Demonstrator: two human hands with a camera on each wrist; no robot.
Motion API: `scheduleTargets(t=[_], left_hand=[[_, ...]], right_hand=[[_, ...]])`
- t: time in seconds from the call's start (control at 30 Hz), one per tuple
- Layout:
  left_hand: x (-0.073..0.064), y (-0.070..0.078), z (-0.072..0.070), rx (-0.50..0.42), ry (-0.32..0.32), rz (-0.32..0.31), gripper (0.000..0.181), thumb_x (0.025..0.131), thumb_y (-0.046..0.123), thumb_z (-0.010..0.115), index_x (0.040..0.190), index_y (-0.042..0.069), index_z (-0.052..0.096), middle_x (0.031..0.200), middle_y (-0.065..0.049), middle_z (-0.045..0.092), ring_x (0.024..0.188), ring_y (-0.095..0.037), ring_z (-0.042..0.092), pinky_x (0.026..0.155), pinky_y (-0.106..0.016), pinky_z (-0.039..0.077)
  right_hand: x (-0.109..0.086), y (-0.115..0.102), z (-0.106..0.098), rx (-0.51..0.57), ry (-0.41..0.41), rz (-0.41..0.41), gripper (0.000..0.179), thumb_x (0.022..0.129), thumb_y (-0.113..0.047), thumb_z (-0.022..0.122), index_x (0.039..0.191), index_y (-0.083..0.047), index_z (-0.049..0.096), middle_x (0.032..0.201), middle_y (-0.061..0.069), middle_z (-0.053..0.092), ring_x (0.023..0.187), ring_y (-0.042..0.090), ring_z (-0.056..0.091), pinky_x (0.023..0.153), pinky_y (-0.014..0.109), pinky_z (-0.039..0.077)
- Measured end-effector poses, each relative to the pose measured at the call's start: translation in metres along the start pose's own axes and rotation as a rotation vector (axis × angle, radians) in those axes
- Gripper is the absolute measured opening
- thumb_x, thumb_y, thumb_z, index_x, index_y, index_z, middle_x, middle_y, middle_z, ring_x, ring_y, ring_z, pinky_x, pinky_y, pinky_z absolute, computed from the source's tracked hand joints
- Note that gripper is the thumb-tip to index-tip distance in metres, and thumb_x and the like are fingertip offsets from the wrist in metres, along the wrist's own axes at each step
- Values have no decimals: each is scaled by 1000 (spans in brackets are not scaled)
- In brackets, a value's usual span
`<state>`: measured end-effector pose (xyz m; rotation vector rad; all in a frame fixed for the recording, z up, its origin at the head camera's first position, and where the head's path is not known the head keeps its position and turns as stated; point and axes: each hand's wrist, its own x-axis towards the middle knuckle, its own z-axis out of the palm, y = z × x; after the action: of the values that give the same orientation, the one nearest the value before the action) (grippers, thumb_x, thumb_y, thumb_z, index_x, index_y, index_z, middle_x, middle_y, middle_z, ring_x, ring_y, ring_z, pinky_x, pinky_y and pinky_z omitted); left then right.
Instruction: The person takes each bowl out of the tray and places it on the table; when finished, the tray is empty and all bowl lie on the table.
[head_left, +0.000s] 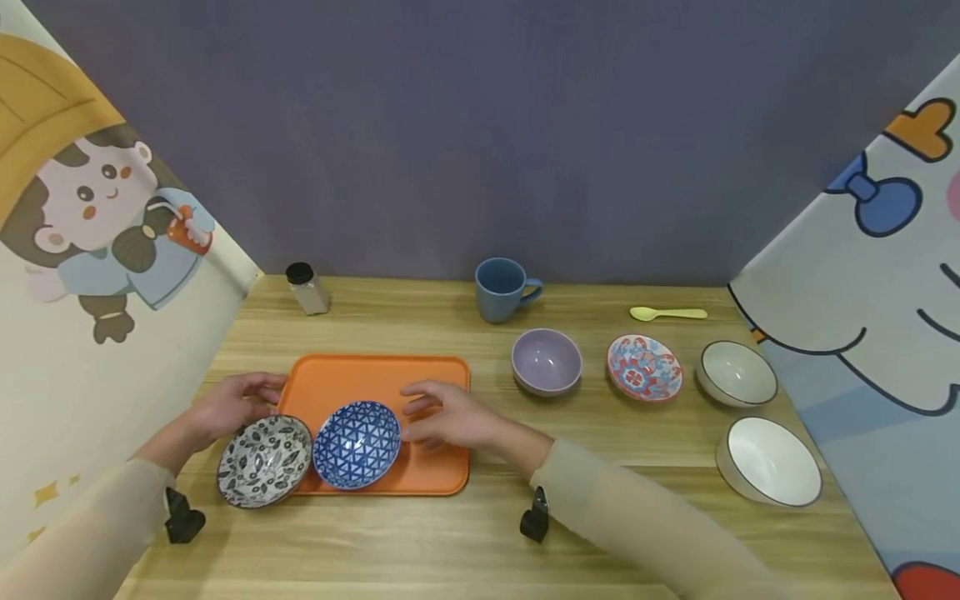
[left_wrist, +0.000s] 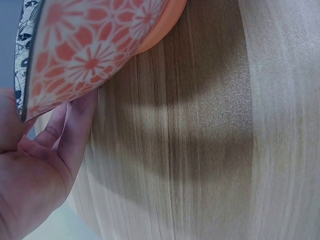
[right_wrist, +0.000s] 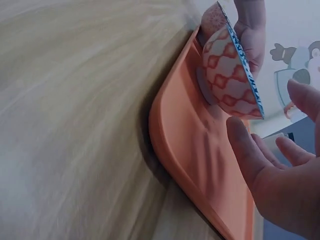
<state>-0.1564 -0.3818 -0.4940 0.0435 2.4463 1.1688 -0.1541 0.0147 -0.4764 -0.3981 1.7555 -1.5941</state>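
Observation:
In the head view, a black-and-white leaf-patterned bowl [head_left: 264,461] sits at the left edge of an orange tray [head_left: 438,479]. Its outside shows coral flowers [left_wrist: 92,62] in the left wrist view. Just beyond its far rim is my left hand [head_left: 228,406], fingers loosely bent; whether the thumb touches the rim is hard to tell. On the tray, beside that bowl, stands a blue-and-white triangle-patterned bowl [head_left: 357,446]. My right hand [head_left: 453,417] hovers over the tray at this bowl's right, its fingers apart and holding nothing [right_wrist: 287,185].
A purple bowl [head_left: 547,362], a red-and-blue floral bowl [head_left: 645,368] and two white bowls [head_left: 737,373] stand to the right. Behind are a blue mug [head_left: 498,292], a yellow spoon [head_left: 667,314] and a black-lidded shaker [head_left: 308,292]. Walls enclose the table's back and sides.

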Motion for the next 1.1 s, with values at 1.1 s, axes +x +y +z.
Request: scheduleTargets(t=[1.1], left_hand=[[0, -3, 1, -7, 4, -3, 59, 93, -5, 62, 149, -9, 44, 122, -24, 64, 110, -33, 62, 77, -30, 57]], right_hand=[[17, 25, 25, 217, -146, 71, 76, 89, 6, 67, 156, -18, 42, 145, 11, 57, 105, 31, 71, 78, 53, 61]])
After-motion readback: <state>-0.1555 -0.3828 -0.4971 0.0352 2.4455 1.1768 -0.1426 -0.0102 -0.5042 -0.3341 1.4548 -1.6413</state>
